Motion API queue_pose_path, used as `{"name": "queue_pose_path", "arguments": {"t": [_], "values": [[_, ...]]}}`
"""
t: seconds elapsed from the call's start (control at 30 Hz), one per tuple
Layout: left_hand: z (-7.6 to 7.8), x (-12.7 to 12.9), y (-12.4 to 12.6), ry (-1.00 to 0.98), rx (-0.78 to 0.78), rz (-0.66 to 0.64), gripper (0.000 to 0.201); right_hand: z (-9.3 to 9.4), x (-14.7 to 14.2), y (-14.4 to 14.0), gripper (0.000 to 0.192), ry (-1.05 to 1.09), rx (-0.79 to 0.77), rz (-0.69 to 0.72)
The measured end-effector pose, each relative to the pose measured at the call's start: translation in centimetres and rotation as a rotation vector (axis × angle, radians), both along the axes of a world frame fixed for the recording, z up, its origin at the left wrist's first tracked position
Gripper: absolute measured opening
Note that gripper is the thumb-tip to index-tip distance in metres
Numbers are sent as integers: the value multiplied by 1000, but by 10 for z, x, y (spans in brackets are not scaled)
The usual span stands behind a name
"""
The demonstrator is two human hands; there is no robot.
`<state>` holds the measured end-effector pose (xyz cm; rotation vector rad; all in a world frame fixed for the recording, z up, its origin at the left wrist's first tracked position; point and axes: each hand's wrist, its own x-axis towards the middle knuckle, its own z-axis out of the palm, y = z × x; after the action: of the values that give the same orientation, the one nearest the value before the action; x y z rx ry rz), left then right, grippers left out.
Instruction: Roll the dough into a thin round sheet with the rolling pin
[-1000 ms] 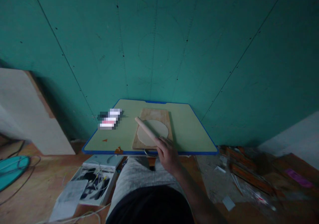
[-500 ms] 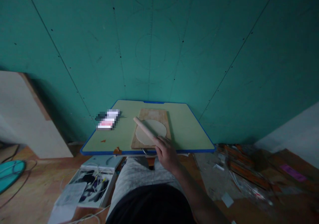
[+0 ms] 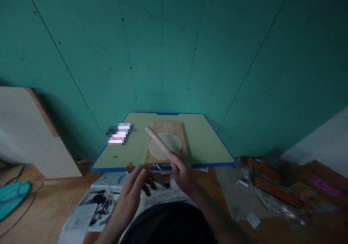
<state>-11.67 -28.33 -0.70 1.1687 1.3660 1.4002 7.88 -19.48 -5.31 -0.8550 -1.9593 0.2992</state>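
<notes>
My right hand is wrapped around the near end of a wooden rolling pin. The pin slants away to the far left, over a flat round sheet of dough. Beneath the dough is a wooden cutting board with a metal handle at its near edge. My left hand hovers just in front of the table's near edge, left of the board's handle. Its fingers are bent but apart, and nothing shows in them.
The pale green table has a blue rim and stands against a green wall. A blurred-out item lies on its left side. An open box of cables sits on the floor at left; scrap wood lies at right.
My left hand has come into view from below, up to the table's near edge. The right hand still grips the rolling pin, now tilted a little more steeply.
</notes>
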Motion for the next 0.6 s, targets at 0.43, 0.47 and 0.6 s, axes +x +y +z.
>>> {"name": "queue_pose_path", "arguments": {"t": [0.43,0.47,0.6], "values": [[-3,-7,50,-179,2,87,58,28,-5,-20,47,-34,25,155],[-2,-13,54,-151,39,147,55,29,1,-6,41,-26,9,94],[11,-34,75,41,174,266,39,29,26,58,31,-172,-124,-238]]}}
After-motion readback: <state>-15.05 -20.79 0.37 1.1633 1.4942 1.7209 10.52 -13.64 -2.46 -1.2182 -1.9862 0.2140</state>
